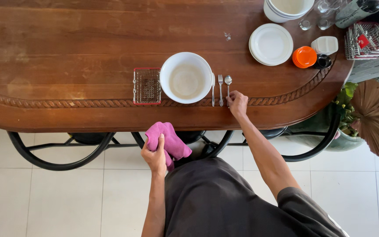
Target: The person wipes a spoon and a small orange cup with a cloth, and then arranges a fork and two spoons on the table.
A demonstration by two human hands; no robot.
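The right hand [237, 103] rests on the front edge of the wooden desk [88, 48], fingers curled down over the handle end of a spoon [228, 86]; whether it pinches the handle or only presses it, I cannot tell. The spoon lies with its bowl toward twelve o'clock, just beside a fork [220, 89] and a table knife [213, 89], all three in a row at three o'clock of a white bowl [186, 77]. The left hand [155, 154] is off the desk, below its edge at about seven o'clock of the bowl, clenched around a bunched pink cloth [168, 140].

To square the spoon well, a light fingertip touch at the handle end should do, sliding it parallel to the fork with the ends level; a hard push would likely skew it into the fork, which sits very close.

At nine o'clock of the bowl stands a small red-rimmed wire basket [147, 85], clear of the cutlery. Toward one and two o'clock, well apart, are a stack of white plates [271, 44], a stack of orange saucers [305, 57], a small white square dish [325, 44], larger white bowls [288, 8], some glasses [305, 24] and a wire rack [367, 40]. A potted plant [347, 118] stands on the floor past the desk's rounded end. Nothing crowds the right hand except the fork.
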